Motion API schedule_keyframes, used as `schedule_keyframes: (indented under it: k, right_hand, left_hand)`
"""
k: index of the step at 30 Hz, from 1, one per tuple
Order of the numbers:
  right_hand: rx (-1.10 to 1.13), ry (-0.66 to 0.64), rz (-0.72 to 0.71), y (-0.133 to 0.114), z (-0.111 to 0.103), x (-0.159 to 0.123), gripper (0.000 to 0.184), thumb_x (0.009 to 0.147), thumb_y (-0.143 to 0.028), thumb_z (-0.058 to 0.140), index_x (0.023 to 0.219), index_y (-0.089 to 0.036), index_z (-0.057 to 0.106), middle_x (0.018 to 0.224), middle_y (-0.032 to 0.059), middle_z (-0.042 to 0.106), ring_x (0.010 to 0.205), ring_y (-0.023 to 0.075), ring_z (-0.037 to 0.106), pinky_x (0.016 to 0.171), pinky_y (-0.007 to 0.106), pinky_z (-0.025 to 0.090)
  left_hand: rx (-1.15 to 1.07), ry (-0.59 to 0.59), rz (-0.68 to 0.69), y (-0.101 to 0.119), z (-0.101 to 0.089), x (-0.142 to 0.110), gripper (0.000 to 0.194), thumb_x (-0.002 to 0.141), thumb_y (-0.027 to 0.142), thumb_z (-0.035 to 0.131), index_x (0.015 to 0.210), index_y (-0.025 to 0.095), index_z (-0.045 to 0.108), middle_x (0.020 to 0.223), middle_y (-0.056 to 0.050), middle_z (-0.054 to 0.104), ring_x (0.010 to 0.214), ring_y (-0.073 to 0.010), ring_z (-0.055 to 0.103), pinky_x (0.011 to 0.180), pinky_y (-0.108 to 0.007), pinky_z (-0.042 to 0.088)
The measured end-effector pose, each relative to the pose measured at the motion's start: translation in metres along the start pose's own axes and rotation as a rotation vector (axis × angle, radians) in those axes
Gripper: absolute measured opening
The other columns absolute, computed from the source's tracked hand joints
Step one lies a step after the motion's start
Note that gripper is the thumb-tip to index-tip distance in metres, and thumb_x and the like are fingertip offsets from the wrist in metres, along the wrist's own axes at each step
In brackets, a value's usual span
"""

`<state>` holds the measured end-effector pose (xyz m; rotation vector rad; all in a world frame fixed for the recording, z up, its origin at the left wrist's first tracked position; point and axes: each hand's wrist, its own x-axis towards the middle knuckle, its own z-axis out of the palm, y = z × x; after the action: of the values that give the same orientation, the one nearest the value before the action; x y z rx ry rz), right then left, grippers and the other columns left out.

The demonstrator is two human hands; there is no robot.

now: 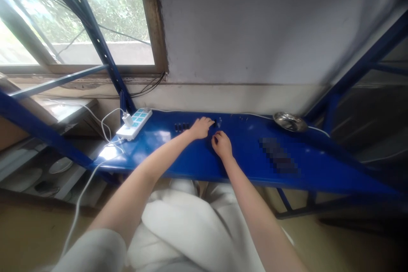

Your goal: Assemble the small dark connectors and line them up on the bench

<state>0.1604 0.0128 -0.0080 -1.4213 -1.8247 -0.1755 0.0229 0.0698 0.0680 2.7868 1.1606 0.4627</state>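
Note:
My left hand [200, 128] is palm down over the blue table, its fingers stretched out. Its fingertips reach a small black piece [214, 123], too small to name. Close by on the right, my right hand [222, 144] is curled with thumb and fingers together; whatever is between them is hidden. Just beyond it lie a few small clear bits [219, 122]. To the left of my left hand, several short dark cylinder-like pieces [181, 127] stand or lie in a row.
A white power strip [135, 124] with a plug and cables occupies the table's left end. At the back right sits a shiny metal dish [290, 122]. Tiny bits [243, 118] lie near the wall. A blurred-out dark object [279, 156] lies at right. Blue frame posts rise at both sides.

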Motion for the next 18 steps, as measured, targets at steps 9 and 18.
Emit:
schedule_keyframes:
  k: [9, 18]
  right_hand:
    - [-0.081, -0.042, 0.043, 0.001, 0.001, 0.003, 0.025, 0.081, -0.016, 0.041, 0.072, -0.013, 0.064, 0.084, 0.0117, 0.059, 0.075, 0.0192, 0.052, 0.067, 0.031, 0.043]
    - [-0.176, -0.066, 0.159, 0.000, 0.000, 0.003, 0.026, 0.080, -0.017, 0.042, 0.074, -0.013, 0.066, 0.085, 0.0124, 0.061, 0.078, 0.0211, 0.052, 0.069, 0.033, 0.041]
  left_hand:
    - [0.073, -0.071, -0.231, 0.014, 0.036, 0.018, 0.067, 0.079, 0.012, 0.035, 0.143, 0.021, 0.016, 0.143, -0.012, 0.029, 0.123, -0.0286, 0.031, 0.096, -0.046, 0.030]
    - [0.023, 0.013, -0.255, 0.016, 0.038, 0.032, 0.032, 0.082, 0.013, 0.041, 0.109, 0.017, 0.056, 0.104, -0.012, 0.061, 0.095, -0.0240, 0.056, 0.085, -0.037, 0.040]
